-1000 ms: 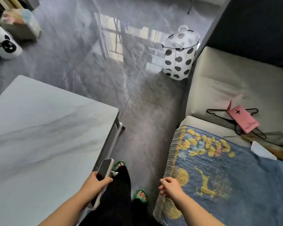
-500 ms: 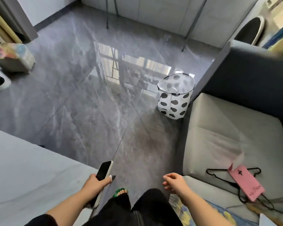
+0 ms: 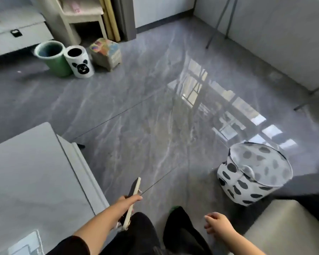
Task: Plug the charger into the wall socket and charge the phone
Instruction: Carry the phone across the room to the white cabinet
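Observation:
My left hand (image 3: 127,203) grips a phone (image 3: 134,192) in a cream case, screen dark, held edge-on low in the middle of the view above my black trousers. My right hand (image 3: 217,224) hangs loosely curled to the right with nothing in it. No charger and no wall socket show in this view.
A pale marble-look table (image 3: 35,173) fills the lower left. A polka-dot basket (image 3: 254,177) stands on the glossy grey floor at right, beside a beige sofa cushion (image 3: 287,227). At the back left stand a green bin (image 3: 52,58), a panda bin (image 3: 80,61) and a colourful stool (image 3: 106,52).
The view has swung up and to the left; the sofa and blanket slid out of frame and the bins and far wall came in. My left hand still holds the phone.

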Demonstrator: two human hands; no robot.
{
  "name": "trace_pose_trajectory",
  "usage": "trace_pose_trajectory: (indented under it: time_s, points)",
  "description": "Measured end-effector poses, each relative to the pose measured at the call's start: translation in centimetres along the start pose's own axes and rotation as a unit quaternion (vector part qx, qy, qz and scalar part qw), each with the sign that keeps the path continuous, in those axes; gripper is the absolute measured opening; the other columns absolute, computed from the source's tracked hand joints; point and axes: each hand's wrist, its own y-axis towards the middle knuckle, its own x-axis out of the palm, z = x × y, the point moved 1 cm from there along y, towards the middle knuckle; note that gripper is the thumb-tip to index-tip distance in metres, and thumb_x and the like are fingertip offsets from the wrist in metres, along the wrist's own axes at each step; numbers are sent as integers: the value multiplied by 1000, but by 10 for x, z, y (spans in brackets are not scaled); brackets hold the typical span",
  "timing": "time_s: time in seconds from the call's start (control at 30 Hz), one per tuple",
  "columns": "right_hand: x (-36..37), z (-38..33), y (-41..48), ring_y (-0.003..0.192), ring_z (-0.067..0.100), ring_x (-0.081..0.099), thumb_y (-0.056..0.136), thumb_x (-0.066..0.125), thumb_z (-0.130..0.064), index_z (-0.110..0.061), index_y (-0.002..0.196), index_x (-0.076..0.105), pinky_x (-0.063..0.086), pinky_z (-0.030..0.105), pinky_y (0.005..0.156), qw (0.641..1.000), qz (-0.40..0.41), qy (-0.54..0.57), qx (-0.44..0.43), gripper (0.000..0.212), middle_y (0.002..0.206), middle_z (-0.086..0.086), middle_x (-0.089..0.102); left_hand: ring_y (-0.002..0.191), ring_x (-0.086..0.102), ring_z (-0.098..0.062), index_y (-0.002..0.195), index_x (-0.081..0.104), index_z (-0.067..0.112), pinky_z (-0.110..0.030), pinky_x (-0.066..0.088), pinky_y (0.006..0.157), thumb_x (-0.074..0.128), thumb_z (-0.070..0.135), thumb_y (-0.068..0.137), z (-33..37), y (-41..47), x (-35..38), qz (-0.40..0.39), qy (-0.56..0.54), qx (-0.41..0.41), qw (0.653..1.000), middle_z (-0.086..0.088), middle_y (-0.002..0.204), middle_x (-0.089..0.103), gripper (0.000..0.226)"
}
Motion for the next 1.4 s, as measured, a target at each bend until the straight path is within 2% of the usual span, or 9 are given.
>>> trace_pose_trajectory:
  time_s: [0.13, 0.33, 0.43, 0.5, 0.67, 0.93, 1.03, 1.3, 1.4]
  points:
    - [16, -111, 40, 48, 18, 54, 93, 51, -14, -8, 90, 60, 34, 22, 45, 990, -70, -104, -57, 10, 68, 9, 62, 81, 59, -25, 100, 59, 15, -35, 49, 73, 75, 55, 58, 7, 5, -22, 27, -93, -30, 995, -11, 88, 60, 60]
    - [85, -293, 64, 61, 18, 59, 93, 52, -20, -14, 90, 62, 42, 25, 55, 967, -138, -166, -137, 12, 76, 6, 68, 68, 61, -19, 94, 63, 12, -25, 47, 56, 73, 51, 68, 14, 25, -83, 85, -222, -59, 970, -8, 78, 62, 48]
    - [116, -361, 70, 65, 19, 57, 94, 52, -20, -9, 98, 64, 41, 26, 58, 958, -152, -184, -159, 17, 80, 7, 67, 84, 61, -28, 102, 62, 8, -35, 50, 78, 73, 47, 73, 25, 42, -119, 106, -288, -72, 949, -16, 91, 63, 50]
    - [129, -398, 72, 65, 19, 57, 94, 52, -19, -8, 100, 64, 41, 27, 59, 954, -162, -196, -158, 18, 80, 8, 66, 87, 62, -28, 105, 62, 7, -35, 49, 78, 72, 43, 77, 39, 50, -143, 100, -324, -83, 937, -16, 97, 63, 47]
    - [141, -472, 93, 56, 18, 57, 94, 53, -15, -4, 100, 63, 40, 24, 51, 956, -148, -209, -145, 17, 74, 9, 64, 54, 46, -20, 81, 61, 5, -28, 38, 56, 75, 42, 74, 94, 76, -210, 86, -362, -81, 925, -6, 61, 51, 40]
    - [135, -619, 162, 53, 20, 59, 94, 54, -18, -6, 95, 62, 37, 22, 50, 951, -102, -271, -107, 15, 72, 10, 67, 74, 56, -22, 87, 61, 12, -31, 45, 59, 74, 39, 75, 215, 141, -320, 126, -478, -16, 869, -6, 82, 58, 31]
    - [153, -692, 183, 51, 20, 57, 94, 53, -19, -5, 97, 62, 36, 23, 50, 939, -118, -299, -117, 17, 69, 10, 66, 65, 52, -18, 86, 59, 14, -31, 45, 59, 72, 41, 75, 251, 164, -358, 127, -501, 6, 856, -3, 76, 54, 33]
    - [305, -894, 172, 49, 20, 50, 95, 51, -14, -3, 93, 58, 32, 24, 50, 879, -206, -400, -160, 13, 71, 12, 61, 49, 52, -20, 78, 62, 11, -26, 42, 46, 72, 38, 78, 301, 190, -454, 160, -617, -37, 770, -7, 61, 54, 29]
    - [388, -951, 153, 55, 18, 54, 96, 51, -17, -5, 95, 59, 37, 26, 54, 848, -251, -421, -199, 14, 75, 10, 64, 60, 48, -22, 77, 60, 13, -31, 38, 55, 69, 37, 81, 296, 194, -504, 180, -651, -41, 736, -6, 67, 48, 26]
